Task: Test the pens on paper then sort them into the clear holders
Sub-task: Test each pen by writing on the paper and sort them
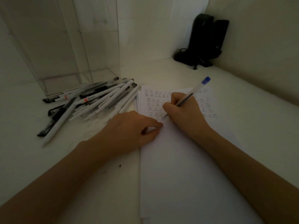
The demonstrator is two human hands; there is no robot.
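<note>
Head view: right hand (186,115) fingers clamped on blue-capped pen (193,92), tip on paper (178,175) mid-worktop; left hand (129,131) loosely curled, steadying it; pen pile (103,99) far-left awaits testing; clear holders (53,59) apparently empty

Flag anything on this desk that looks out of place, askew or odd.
The pens lie in a crisscrossed heap left of the paper, none visibly in the clear holders behind them. A small dark speck lies on the desk beside the paper; I cannot tell what it is. Nothing looks spilled or broken.
</note>
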